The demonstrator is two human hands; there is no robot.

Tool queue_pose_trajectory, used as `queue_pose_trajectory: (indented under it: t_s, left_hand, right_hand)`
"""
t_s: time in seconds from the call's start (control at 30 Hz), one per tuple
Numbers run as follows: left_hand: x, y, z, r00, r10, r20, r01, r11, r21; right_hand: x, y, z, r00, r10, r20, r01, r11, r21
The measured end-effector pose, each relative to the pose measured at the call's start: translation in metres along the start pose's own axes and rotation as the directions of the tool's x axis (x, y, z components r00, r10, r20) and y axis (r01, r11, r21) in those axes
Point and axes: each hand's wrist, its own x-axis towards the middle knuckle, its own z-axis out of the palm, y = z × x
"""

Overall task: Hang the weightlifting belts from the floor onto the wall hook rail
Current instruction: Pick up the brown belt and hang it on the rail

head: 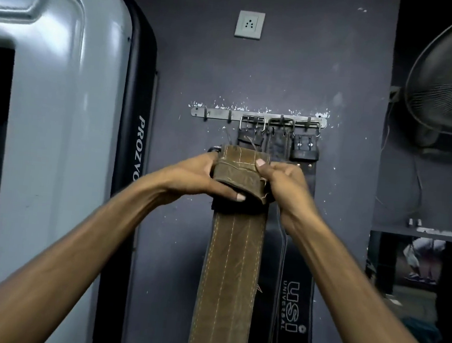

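Note:
A worn brown leather belt (228, 267) with pale stitching hangs down in front of me, its top end folded over. My left hand (194, 175) grips the left side of that folded end and my right hand (281, 181) grips its right side, thumb on top. The belt's top sits just below the metal hook rail (216, 113) on the dark wall. Three dark belts (303, 150) hang by their buckles from the rail's right hooks; one long black belt (293, 306) reads "USI UNIVERSAL". Two hooks at the rail's left end are bare.
A large grey machine housing (48, 128) with a black edge fills the left. A wall socket (249, 24) sits above the rail. A fan (451, 79) hangs at the upper right, over a dark shelf (419, 230).

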Motion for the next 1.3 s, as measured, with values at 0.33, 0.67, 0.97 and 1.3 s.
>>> queue_pose_trajectory:
  t_s: [0.33,0.67,0.97,1.3]
  left_hand:
    - [0.093,-0.099,-0.033,0.862,0.058,-0.503,-0.013,0.996,0.092]
    - [0.200,-0.135,-0.071,0.689,0.375,-0.620,-0.048,0.877,0.477]
    - [0.283,-0.159,-0.095,0.706,0.316,-0.634,0.038,0.877,0.479]
    - [0.271,-0.178,-0.096,0.704,0.329,-0.630,0.018,0.878,0.478]
  right_hand:
    - [0.091,0.064,0.053,0.979,-0.175,-0.104,0.158,0.975,-0.157]
    - [0.200,0.063,0.064,0.854,-0.515,-0.072,0.421,0.766,-0.486]
    - [0.281,0.066,0.058,0.779,-0.627,-0.007,0.316,0.402,-0.859]
    - [0.278,0.095,0.063,0.731,-0.682,-0.002,0.363,0.392,-0.845]
